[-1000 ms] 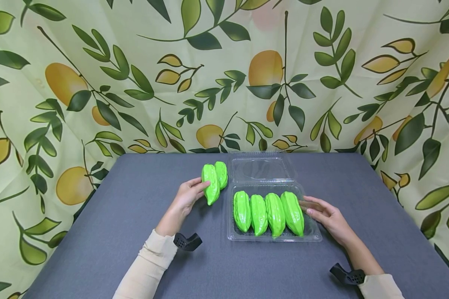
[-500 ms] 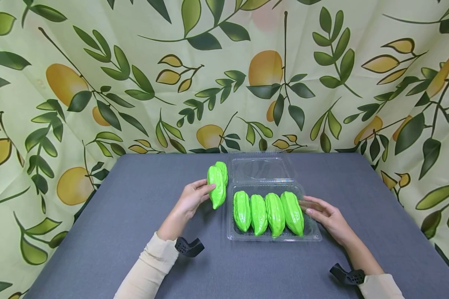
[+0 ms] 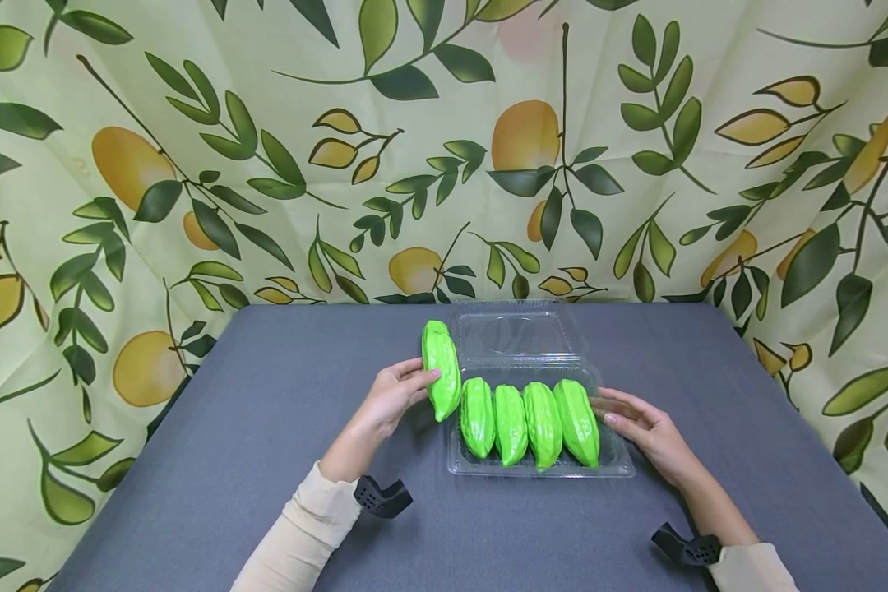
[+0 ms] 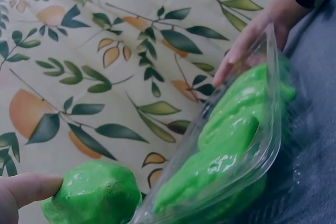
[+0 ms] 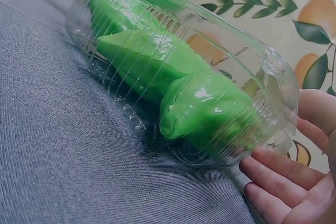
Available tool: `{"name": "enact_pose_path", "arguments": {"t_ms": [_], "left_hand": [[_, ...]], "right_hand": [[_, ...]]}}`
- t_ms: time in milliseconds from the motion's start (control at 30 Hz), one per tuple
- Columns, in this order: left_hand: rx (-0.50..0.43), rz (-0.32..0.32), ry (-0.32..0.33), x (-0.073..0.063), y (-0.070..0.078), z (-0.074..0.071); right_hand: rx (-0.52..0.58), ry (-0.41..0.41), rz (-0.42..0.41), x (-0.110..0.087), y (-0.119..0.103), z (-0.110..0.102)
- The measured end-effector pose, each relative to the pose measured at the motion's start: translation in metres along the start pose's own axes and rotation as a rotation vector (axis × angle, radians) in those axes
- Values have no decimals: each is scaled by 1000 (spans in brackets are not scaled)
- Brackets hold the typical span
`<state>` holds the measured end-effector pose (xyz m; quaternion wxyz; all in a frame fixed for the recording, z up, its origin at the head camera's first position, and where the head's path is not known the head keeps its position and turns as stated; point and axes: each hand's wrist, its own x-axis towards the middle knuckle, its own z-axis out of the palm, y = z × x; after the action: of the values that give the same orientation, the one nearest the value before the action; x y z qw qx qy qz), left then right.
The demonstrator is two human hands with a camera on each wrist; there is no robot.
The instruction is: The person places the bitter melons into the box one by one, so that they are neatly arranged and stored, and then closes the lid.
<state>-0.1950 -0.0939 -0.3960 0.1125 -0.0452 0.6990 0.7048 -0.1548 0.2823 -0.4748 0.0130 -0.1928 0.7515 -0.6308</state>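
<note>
Left hand point(image 3: 389, 400) pinches a ridged green fruit point(image 3: 442, 370) at the left edge of a clear container point(image 3: 618, 450), four green fruits point(image 3: 511, 425) inside, open lid point(image 3: 514, 334) behind, right hand point(image 3: 653, 434), fingers point(image 5: 275, 179) extended, touches the container's right end

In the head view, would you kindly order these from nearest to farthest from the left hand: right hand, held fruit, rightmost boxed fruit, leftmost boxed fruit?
1. Held fruit: in the left hand
2. Leftmost boxed fruit: left end of box
3. Rightmost boxed fruit: right end of box
4. Right hand: box's right side
</note>
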Motion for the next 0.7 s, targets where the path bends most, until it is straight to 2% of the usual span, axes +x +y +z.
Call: {"name": "enact_pose_path", "arguments": {"t_ms": [267,700], "left_hand": [[5,3,-35,-3,-1,9],[-3,12,-78,-6,2,23]], "right_hand": [[-57,18,28,0,0,1],[-76,31,45,1,-3,4]]}}
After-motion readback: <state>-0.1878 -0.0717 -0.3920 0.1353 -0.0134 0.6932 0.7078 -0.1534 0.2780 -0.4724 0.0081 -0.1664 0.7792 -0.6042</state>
